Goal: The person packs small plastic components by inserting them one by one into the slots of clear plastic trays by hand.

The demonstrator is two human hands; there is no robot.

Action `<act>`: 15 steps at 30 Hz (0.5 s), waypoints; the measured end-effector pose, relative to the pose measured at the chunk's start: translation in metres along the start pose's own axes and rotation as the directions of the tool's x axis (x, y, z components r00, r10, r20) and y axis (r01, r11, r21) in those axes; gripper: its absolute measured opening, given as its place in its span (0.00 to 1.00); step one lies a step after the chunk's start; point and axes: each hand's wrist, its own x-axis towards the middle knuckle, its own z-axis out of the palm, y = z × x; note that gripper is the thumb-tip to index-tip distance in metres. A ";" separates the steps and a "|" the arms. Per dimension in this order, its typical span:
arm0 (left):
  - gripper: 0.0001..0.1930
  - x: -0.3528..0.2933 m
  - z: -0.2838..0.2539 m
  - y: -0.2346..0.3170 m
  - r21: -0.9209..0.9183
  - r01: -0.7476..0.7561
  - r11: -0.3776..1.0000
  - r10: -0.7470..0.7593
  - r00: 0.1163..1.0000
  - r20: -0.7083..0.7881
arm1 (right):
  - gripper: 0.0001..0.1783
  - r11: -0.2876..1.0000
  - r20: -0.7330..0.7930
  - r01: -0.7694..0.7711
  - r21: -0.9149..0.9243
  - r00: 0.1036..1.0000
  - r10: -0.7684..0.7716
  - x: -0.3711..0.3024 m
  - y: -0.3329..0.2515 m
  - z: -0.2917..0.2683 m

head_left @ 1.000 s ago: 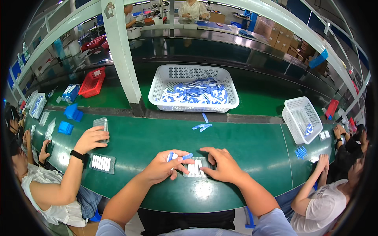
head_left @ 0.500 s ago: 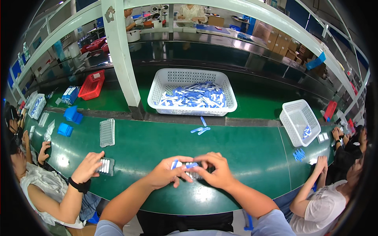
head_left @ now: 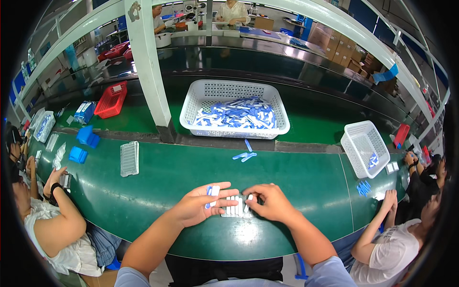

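My left hand (head_left: 193, 206) is turned palm up, its fingers reaching out to the right. It holds a few small flat blue-and-white plastic pieces (head_left: 213, 193) against the fingers with its thumb. Beside it, a clear plastic tray (head_left: 234, 214) lies on the green table, with several white pieces (head_left: 232, 205) standing side by side in its slots. Thumb and fingertips of my right hand (head_left: 271, 203) pinch one white plastic piece (head_left: 249, 199) at the right part of the tray. My left fingertips overlap the tray's left edge.
A white basket (head_left: 187, 119) heaped with blue-and-white pieces stands beyond the table (head_left: 287, 177). Loose blue pieces (head_left: 246, 156) lie before it. An empty clear tray (head_left: 129, 159) is at left, a smaller white basket (head_left: 351, 143) at right. Co-workers sit on both sides; a white post (head_left: 148, 71) rises ahead.
My hands have moved apart; a blue piece showed between them earlier. My right hand now pinches a white piece at the tray. The left co-worker's arm and tray have moved farther left.
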 end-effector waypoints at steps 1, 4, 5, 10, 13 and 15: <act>0.31 -0.001 0.000 0.000 0.001 -0.001 1.000 0.001 1.000 -0.002 | 0.20 0.988 -0.052 0.101 -0.120 0.993 -0.108 -0.002 -0.007 0.003; 0.32 -0.003 0.000 0.000 0.025 0.033 0.999 -0.034 0.998 0.051 | 0.23 0.946 -0.065 0.144 -0.289 0.983 -0.170 0.002 -0.015 0.000; 0.33 -0.003 -0.002 0.000 0.039 0.031 0.999 -0.034 0.997 0.075 | 0.20 0.957 -0.100 0.162 -0.241 0.977 -0.190 0.003 -0.014 -0.002; 0.37 -0.001 0.001 -0.018 0.177 0.047 0.983 -0.078 0.982 0.172 | 0.14 0.956 -0.224 0.295 0.005 0.932 -0.286 -0.002 -0.033 0.013; 0.38 0.000 0.009 -0.022 0.288 0.073 0.955 -0.151 0.953 0.262 | 0.06 0.926 -0.198 0.353 0.131 0.925 -0.324 -0.003 -0.020 0.036; 0.38 -0.001 0.010 -0.018 0.299 0.074 0.951 -0.151 0.958 0.244 | 0.05 0.939 -0.188 0.323 0.119 0.936 -0.298 -0.004 -0.019 0.029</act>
